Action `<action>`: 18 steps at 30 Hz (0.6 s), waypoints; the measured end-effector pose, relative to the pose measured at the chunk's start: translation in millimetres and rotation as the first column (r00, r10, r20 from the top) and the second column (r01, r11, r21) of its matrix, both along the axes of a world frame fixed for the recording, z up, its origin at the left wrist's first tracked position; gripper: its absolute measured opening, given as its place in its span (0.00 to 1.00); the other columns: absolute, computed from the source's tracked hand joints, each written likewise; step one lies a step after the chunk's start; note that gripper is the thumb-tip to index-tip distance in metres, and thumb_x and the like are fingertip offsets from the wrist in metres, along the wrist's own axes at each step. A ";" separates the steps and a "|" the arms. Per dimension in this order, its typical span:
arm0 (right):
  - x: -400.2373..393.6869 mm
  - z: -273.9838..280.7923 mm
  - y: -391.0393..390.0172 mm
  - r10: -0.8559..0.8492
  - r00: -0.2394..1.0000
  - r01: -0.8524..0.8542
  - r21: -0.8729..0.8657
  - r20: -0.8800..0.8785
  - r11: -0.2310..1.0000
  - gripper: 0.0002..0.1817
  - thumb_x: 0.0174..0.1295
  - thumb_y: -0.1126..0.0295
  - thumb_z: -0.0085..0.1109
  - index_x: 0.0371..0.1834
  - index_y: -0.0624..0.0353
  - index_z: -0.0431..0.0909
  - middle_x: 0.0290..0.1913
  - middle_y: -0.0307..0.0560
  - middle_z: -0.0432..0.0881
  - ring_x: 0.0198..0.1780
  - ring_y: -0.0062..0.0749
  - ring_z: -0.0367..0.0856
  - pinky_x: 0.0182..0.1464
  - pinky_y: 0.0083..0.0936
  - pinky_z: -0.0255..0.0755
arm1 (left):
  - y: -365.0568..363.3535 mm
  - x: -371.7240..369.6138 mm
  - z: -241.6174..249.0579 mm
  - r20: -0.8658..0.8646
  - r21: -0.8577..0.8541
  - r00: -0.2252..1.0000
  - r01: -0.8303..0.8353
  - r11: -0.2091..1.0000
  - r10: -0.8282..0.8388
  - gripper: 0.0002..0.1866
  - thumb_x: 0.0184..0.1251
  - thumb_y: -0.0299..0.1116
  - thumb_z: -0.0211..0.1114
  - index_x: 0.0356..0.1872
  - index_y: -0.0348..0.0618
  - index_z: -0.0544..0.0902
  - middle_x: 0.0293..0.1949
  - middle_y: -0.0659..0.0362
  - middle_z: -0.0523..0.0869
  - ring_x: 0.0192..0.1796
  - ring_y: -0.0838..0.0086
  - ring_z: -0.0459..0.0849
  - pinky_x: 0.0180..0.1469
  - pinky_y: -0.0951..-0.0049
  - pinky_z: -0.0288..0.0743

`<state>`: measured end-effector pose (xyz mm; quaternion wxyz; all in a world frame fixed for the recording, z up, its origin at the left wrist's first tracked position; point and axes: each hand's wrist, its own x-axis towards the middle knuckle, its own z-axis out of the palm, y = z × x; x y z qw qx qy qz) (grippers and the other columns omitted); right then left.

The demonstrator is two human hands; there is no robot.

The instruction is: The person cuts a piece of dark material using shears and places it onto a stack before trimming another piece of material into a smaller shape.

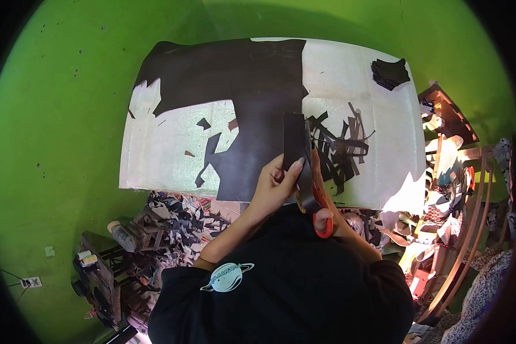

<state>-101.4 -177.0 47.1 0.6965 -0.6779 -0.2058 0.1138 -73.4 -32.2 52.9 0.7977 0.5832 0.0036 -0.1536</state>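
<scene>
My left hand (273,186) is closed on a dark strip of sheet material (294,137), thumb on top, holding it up over the table's front edge. A pair of scissors (319,196) with red-orange handles is in my right hand (323,214), my thumb through one loop. The blades lie along the strip's right edge and are partly hidden by it. A narrow length of the same material hangs down between my hands. Behind them a large dark sheet (229,74) with cut-out edges covers much of the table's left and middle.
The pale table (361,63) holds thin dark offcuts (341,149) right of my hands and a stack of dark cut pieces (391,73) at the far right corner. Scraps (183,229) cover the floor at left. A wooden rack (97,281) stands at lower left.
</scene>
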 end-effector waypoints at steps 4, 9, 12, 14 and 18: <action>-3.9 -8.9 0.0 -0.004 0.999 0.004 -0.006 -0.049 1.000 0.58 0.50 0.27 0.31 0.67 0.67 0.25 0.40 0.49 0.69 0.37 0.33 0.68 0.41 0.25 0.63 | -0.5 -1.4 -0.6 -0.018 0.009 1.000 0.002 1.000 -0.002 0.09 0.67 0.36 0.53 0.42 0.43 0.75 0.19 0.70 0.75 0.16 0.92 0.66 0.17 0.89 0.55; 2.8 -8.1 3.6 -0.076 0.996 0.075 0.032 0.049 0.997 0.59 0.49 0.26 0.31 0.67 0.68 0.26 0.27 0.39 0.63 0.27 0.24 0.58 0.29 0.21 0.55 | 3.1 -1.1 -0.5 -0.063 -0.016 0.997 0.038 0.999 -0.039 0.09 0.67 0.36 0.53 0.41 0.43 0.75 0.18 0.71 0.73 0.15 0.93 0.62 0.16 0.88 0.50; 1.3 -19.9 -0.1 -0.028 0.999 0.028 0.009 0.030 1.000 0.60 0.48 0.26 0.32 0.67 0.67 0.26 0.27 0.39 0.63 0.26 0.23 0.57 0.29 0.21 0.55 | 1.7 -2.4 -1.7 -0.068 -0.028 0.997 0.028 0.999 -0.030 0.09 0.68 0.36 0.53 0.41 0.43 0.75 0.18 0.71 0.73 0.15 0.93 0.61 0.16 0.88 0.49; 1.2 -14.3 1.8 -0.024 1.000 0.024 0.035 -0.002 0.999 0.60 0.48 0.26 0.33 0.67 0.67 0.25 0.27 0.39 0.63 0.26 0.23 0.57 0.28 0.21 0.55 | 0.9 -2.9 -3.3 -0.067 -0.033 0.998 0.019 0.999 -0.022 0.09 0.68 0.36 0.53 0.41 0.44 0.75 0.19 0.72 0.73 0.15 0.93 0.60 0.16 0.88 0.49; -1.1 -18.8 6.8 -0.060 0.997 0.067 0.119 -0.057 0.991 0.61 0.47 0.25 0.35 0.67 0.65 0.23 0.26 0.39 0.63 0.26 0.22 0.58 0.28 0.19 0.55 | -1.5 -2.7 -9.1 -0.059 -0.067 0.998 0.006 0.998 -0.010 0.09 0.68 0.36 0.52 0.42 0.44 0.75 0.19 0.72 0.72 0.15 0.93 0.60 0.16 0.88 0.49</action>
